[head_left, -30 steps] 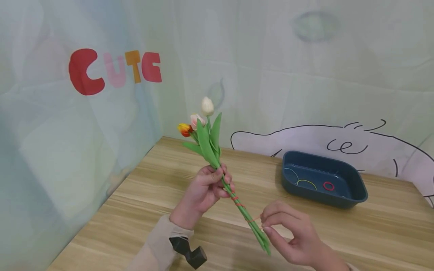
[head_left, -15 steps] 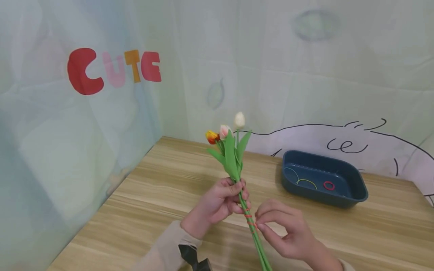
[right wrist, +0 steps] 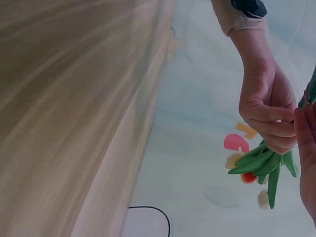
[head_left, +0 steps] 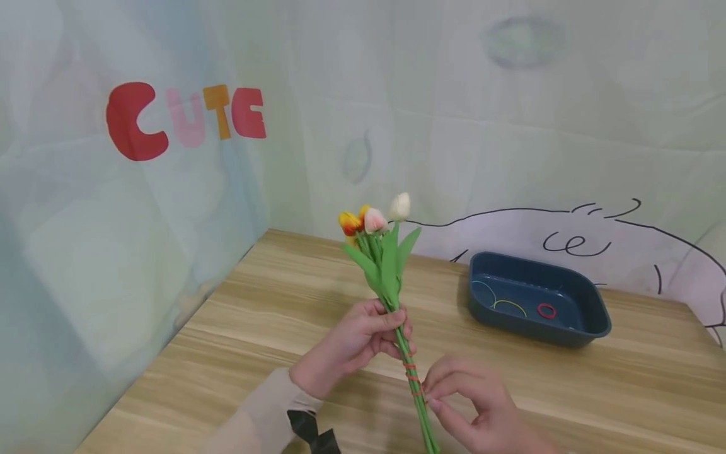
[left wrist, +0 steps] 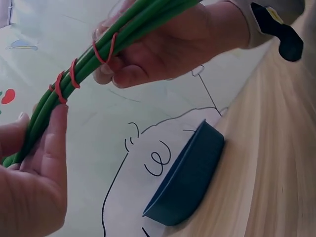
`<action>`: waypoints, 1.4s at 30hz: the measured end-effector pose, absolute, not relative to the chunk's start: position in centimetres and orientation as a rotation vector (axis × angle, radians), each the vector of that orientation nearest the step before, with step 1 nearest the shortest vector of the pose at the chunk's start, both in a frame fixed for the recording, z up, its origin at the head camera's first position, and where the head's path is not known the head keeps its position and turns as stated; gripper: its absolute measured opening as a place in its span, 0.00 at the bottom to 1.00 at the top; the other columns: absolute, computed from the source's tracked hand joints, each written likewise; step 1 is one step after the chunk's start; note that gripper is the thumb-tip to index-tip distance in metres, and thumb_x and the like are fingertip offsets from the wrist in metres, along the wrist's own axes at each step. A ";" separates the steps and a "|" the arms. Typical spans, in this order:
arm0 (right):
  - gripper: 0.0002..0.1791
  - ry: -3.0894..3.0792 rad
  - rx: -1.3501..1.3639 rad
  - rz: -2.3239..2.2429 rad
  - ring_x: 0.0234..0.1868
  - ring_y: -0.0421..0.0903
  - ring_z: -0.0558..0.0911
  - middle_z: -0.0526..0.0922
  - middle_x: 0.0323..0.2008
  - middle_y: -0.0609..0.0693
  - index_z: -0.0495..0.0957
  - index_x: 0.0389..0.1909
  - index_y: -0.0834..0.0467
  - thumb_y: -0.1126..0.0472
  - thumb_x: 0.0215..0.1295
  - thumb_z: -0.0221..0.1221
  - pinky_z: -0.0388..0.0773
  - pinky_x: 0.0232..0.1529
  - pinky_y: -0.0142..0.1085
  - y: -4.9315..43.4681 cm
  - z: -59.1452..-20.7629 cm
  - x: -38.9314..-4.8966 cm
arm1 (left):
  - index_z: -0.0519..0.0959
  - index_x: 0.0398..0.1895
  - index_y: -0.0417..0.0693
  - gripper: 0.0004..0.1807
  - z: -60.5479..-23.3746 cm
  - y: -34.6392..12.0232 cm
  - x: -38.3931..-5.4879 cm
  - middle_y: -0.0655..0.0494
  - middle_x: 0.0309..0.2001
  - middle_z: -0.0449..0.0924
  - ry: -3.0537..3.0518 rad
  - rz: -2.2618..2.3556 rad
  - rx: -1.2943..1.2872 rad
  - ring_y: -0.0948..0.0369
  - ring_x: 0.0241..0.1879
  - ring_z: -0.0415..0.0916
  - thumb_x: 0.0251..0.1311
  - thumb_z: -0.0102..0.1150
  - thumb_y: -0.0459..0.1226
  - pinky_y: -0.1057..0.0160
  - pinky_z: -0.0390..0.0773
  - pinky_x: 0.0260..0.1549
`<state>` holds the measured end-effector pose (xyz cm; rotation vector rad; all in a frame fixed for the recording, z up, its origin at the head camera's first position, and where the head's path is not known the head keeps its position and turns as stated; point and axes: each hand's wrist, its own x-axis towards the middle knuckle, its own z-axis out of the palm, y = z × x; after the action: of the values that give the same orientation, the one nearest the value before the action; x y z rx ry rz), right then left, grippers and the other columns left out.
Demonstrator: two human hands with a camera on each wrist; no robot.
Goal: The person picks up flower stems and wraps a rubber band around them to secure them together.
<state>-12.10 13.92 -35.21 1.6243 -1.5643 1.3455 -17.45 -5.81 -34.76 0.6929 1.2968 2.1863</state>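
My left hand grips a bunch of artificial tulips around the stems, just under the leaves. White, pink and orange-yellow blooms point up and away, while the stem ends lean toward me. A red rubber band winds around the green stems below that hand. Thumb and fingers of my right hand pinch at the lowest loop, close against the stems; in the left wrist view this loop stands slightly off them. The right wrist view has my left hand around the stems, with leaves hanging below it.
A dark blue plastic basin stands at the back right of the wooden table. Inside it lie a pink-red band and a thin yellow band. Printed cloth hangs behind and at the left.
The bouquet and left hand shifted right and lower, and the bunch turned slightly, showing more yellow blooms. The right hand's pinched band, stretched out sideways before, now sits close to the stems.
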 end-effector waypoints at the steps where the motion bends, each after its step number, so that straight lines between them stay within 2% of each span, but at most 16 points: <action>1: 0.03 -1.565 1.630 1.345 0.34 0.46 0.78 0.78 0.32 0.56 0.76 0.32 0.65 0.71 0.65 0.56 0.80 0.33 0.30 13.9 -35.3 -12.1 | 0.77 0.30 0.48 0.11 -34.7 -5.9 -17.5 0.59 0.27 0.82 1.325 2.171 0.694 0.64 0.28 0.84 0.70 0.48 0.33 0.65 0.87 0.33; 8: 0.02 -1.620 1.662 1.335 0.36 0.47 0.80 0.79 0.34 0.56 0.77 0.34 0.65 0.71 0.66 0.56 0.81 0.36 0.31 13.9 -35.7 -11.9 | 0.75 0.30 0.46 0.08 -34.2 -6.3 -17.7 0.59 0.26 0.82 1.505 2.077 0.575 0.62 0.28 0.84 0.67 0.49 0.30 0.61 0.87 0.35; 16: 0.03 -1.781 1.700 1.256 0.42 0.47 0.82 0.82 0.39 0.55 0.78 0.38 0.61 0.69 0.66 0.56 0.82 0.47 0.32 14.6 -36.4 -12.1 | 0.75 0.30 0.40 0.05 -33.5 -6.8 -18.2 0.56 0.24 0.81 1.683 2.019 0.435 0.59 0.26 0.84 0.66 0.53 0.29 0.54 0.87 0.35; 21: 0.05 -1.898 1.657 1.205 0.45 0.46 0.81 0.82 0.42 0.53 0.78 0.41 0.58 0.68 0.67 0.57 0.80 0.51 0.30 15.8 -36.7 -12.5 | 0.74 0.33 0.32 0.06 -33.3 -7.5 -18.6 0.55 0.24 0.81 1.773 1.977 0.397 0.60 0.26 0.84 0.65 0.54 0.29 0.55 0.87 0.34; 28: 0.06 -1.983 1.473 1.129 0.43 0.45 0.82 0.83 0.40 0.51 0.79 0.40 0.56 0.67 0.64 0.61 0.78 0.52 0.26 18.3 -36.5 -14.0 | 0.75 0.34 0.32 0.06 -33.4 -9.1 -19.1 0.55 0.24 0.81 1.873 1.933 0.337 0.60 0.25 0.83 0.65 0.55 0.29 0.57 0.88 0.33; 31: 0.10 -2.008 1.375 1.071 0.42 0.43 0.83 0.84 0.38 0.50 0.80 0.39 0.56 0.71 0.58 0.63 0.78 0.51 0.24 19.6 -36.0 -14.8 | 0.75 0.35 0.31 0.07 -33.5 -9.8 -19.4 0.54 0.24 0.82 1.930 1.902 0.317 0.61 0.25 0.83 0.64 0.56 0.30 0.60 0.87 0.30; 35: 0.21 -2.114 1.231 1.005 0.44 0.39 0.82 0.85 0.38 0.48 0.81 0.38 0.54 0.78 0.46 0.65 0.76 0.50 0.21 21.7 -35.1 -15.4 | 0.75 0.35 0.32 0.08 -33.7 -10.8 -19.9 0.54 0.25 0.82 2.015 1.829 0.305 0.61 0.25 0.83 0.64 0.57 0.31 0.65 0.86 0.26; 42: 0.23 -2.212 1.005 0.930 0.47 0.32 0.80 0.85 0.39 0.46 0.82 0.38 0.52 0.80 0.44 0.67 0.73 0.53 0.18 25.1 -34.8 -16.7 | 0.75 0.33 0.35 0.05 -34.4 -12.7 -21.1 0.53 0.25 0.81 2.083 1.721 0.283 0.61 0.25 0.83 0.64 0.56 0.31 0.66 0.84 0.24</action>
<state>-16.72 25.08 -34.78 1.0054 -2.2122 0.9298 -21.15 -12.65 -34.45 0.2828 2.0833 1.7209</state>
